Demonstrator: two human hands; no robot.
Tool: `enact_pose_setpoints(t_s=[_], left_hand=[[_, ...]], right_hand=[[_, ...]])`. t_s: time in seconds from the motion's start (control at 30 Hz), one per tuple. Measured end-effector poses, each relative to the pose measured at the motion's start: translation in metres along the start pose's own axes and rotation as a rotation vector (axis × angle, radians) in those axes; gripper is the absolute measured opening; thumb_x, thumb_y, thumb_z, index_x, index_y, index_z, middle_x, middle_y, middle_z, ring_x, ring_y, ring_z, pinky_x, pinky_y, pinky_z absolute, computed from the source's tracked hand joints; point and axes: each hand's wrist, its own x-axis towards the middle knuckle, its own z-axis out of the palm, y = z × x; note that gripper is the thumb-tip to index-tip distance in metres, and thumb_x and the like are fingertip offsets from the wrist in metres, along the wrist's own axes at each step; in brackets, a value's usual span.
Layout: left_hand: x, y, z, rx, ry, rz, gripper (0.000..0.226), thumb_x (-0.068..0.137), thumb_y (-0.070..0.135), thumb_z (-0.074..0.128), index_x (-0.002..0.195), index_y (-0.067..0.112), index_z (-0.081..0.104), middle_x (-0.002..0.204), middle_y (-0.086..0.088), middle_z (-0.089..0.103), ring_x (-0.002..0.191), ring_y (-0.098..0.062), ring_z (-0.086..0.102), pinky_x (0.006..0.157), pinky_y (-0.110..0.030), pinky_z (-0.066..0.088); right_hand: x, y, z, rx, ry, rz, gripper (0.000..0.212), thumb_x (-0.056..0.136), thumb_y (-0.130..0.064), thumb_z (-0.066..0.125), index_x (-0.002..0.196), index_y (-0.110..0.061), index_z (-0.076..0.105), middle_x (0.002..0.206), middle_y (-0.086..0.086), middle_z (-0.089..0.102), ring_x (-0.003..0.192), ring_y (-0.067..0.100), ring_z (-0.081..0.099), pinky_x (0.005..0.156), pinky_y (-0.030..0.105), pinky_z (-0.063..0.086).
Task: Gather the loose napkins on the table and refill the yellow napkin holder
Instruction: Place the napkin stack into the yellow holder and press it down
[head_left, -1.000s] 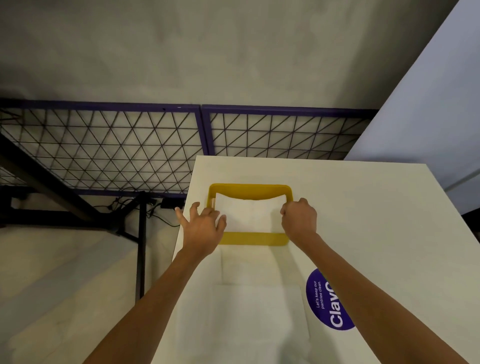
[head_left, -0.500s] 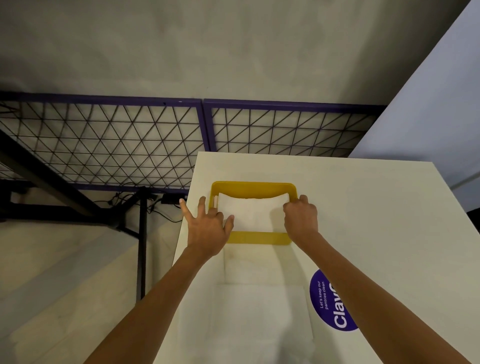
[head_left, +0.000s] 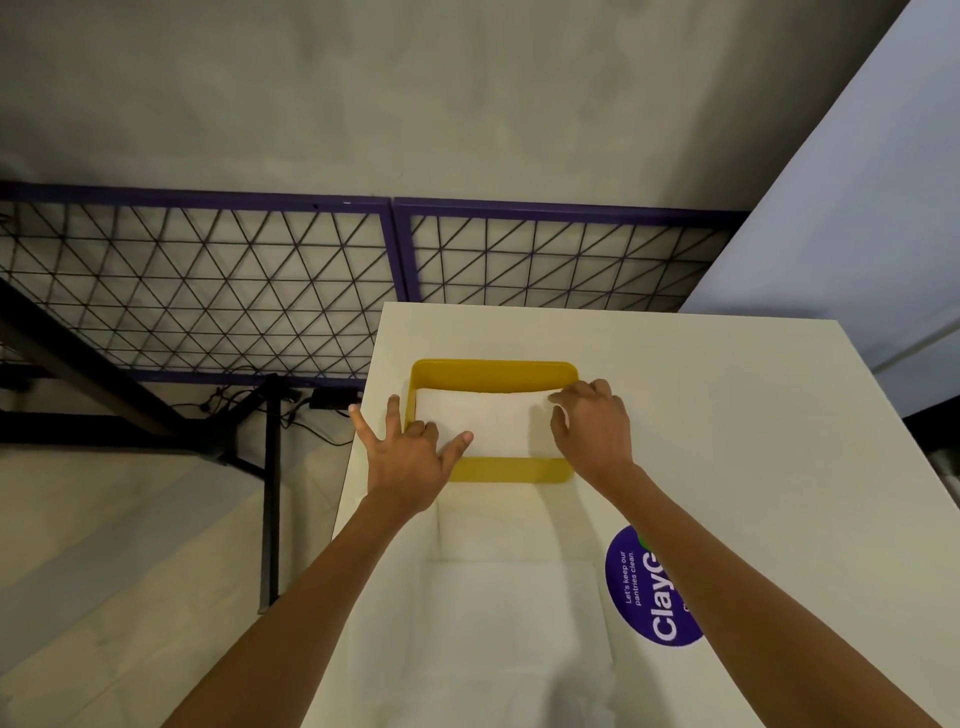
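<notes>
While the yellow napkin holder (head_left: 511, 470), a smooth rounded-corner rectangular tray, lies with its long axis across the white table (head_left: 727, 441), soft white napkins (head_left: 483, 426) lie flat inside it. The left hand (head_left: 410, 462) rests open with fingers spread over the holder's left wall, thumb on the napkins. The right hand (head_left: 592, 431), fingers curled, presses the stack's right edge. More loose napkins (head_left: 509, 623) lie nearer, beside a round purple sticker (head_left: 649, 597).

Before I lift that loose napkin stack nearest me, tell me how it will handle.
The loose napkin stack would probably flop and sag at unsupported edges; it looks like thin, soft paper. Likely light. Its layers may slide apart on the smooth table, so supporting it underneath seems wise.
</notes>
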Motion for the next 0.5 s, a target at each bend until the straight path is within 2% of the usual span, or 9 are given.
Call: enact_pose_setpoints(t_s=[0.13, 0.2, 0.27, 0.33, 0.4, 0.5], left_hand=[[-0.001, 0.000, -0.003, 0.008, -0.032, 0.002, 0.130, 0.056, 0.070, -0.041, 0.124, 0.017, 0.056, 0.129, 0.002, 0.058, 0.146, -0.027, 0.012, 0.104, -0.065, -0.017], [-0.004, 0.001, -0.008, -0.016, -0.025, 0.012, 0.121, 0.062, 0.070, -0.036, 0.128, 0.017, 0.051, 0.135, 0.003, 0.053, 0.146, -0.027, 0.011, 0.107, -0.065, -0.014], [-0.009, 0.003, -0.015, -0.065, -0.014, 0.014, 0.092, 0.081, 0.066, -0.014, 0.134, 0.018, 0.044, 0.142, 0.003, 0.046, 0.146, -0.026, 0.008, 0.109, -0.064, -0.009], [-0.015, 0.006, -0.023, -0.145, 0.014, 0.011, 0.063, 0.095, 0.053, 0.012, 0.139, 0.017, 0.037, 0.147, 0.000, 0.039, 0.146, -0.026, 0.007, 0.114, -0.059, -0.004], [-0.022, 0.008, -0.027, -0.241, 0.068, 0.019, 0.052, 0.098, 0.042, 0.028, 0.141, 0.014, 0.033, 0.150, -0.005, 0.036, 0.145, -0.027, 0.011, 0.117, -0.051, 0.004], [-0.038, 0.014, -0.033, -0.378, 0.160, 0.043, 0.049, 0.096, 0.030, 0.043, 0.140, 0.009, 0.036, 0.146, -0.011, 0.041, 0.141, -0.030, 0.024, 0.117, -0.045, 0.020]], right_hand=[[-0.005, 0.001, -0.006, 0.089, 0.007, 0.007, 0.034, 0.093, -0.015, 0.046, 0.125, -0.010, 0.059, 0.122, 0.010, 0.063, 0.111, 0.030, 0.051, 0.084, 0.038, 0.043], [-0.008, 0.000, -0.009, 0.119, -0.006, 0.032, 0.038, 0.095, -0.018, 0.044, 0.130, -0.012, 0.054, 0.127, 0.009, 0.060, 0.115, 0.028, 0.050, 0.089, 0.036, 0.042], [-0.012, -0.001, -0.012, 0.173, -0.002, 0.059, 0.040, 0.095, -0.019, 0.043, 0.134, -0.012, 0.050, 0.130, 0.009, 0.058, 0.117, 0.028, 0.051, 0.093, 0.036, 0.042], [-0.019, -0.002, -0.016, 0.243, 0.020, 0.078, 0.042, 0.096, -0.019, 0.043, 0.137, -0.011, 0.046, 0.131, 0.011, 0.057, 0.119, 0.029, 0.051, 0.096, 0.036, 0.042], [-0.027, -0.004, -0.022, 0.329, 0.050, 0.103, 0.043, 0.096, -0.019, 0.043, 0.139, -0.011, 0.044, 0.131, 0.013, 0.057, 0.119, 0.029, 0.052, 0.097, 0.036, 0.042], [-0.043, -0.007, -0.032, 0.441, 0.075, 0.137, 0.044, 0.097, -0.020, 0.043, 0.140, -0.011, 0.043, 0.130, 0.013, 0.059, 0.116, 0.028, 0.056, 0.094, 0.035, 0.045]])
